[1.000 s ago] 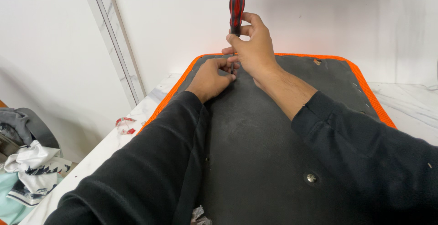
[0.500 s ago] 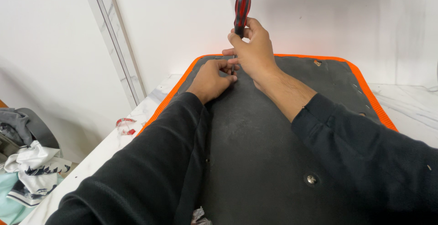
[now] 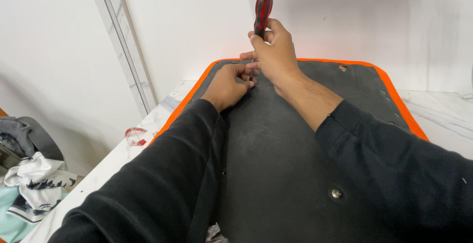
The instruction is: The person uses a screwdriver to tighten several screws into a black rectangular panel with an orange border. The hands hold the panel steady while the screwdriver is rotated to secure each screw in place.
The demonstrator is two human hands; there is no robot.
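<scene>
R hand (image 3: pixel 273 51) grips upright screwdriver (image 3: pixel 262 7), L hand (image 3: pixel 227 84) pinches at tip on black panel (image 3: pixel 276 164); tip could slip, jab fingers.

Home-like room: marble counter (image 3: pixel 446 115), clothes pile (image 3: pixel 29 184), white walls (image 3: pixel 59 51).

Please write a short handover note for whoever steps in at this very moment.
Right hand: closed around the red-and-black screwdriver, held upright, tip down on the black panel with orange edging.
Left hand: resting on the panel, fingertips pinched at the screwdriver tip; what they hold is hidden.
Done: one screw sits in the panel near the person.
Left: the fastening at the tip looks unfinished. The small metal bracket lies untouched near the far edge.
</scene>
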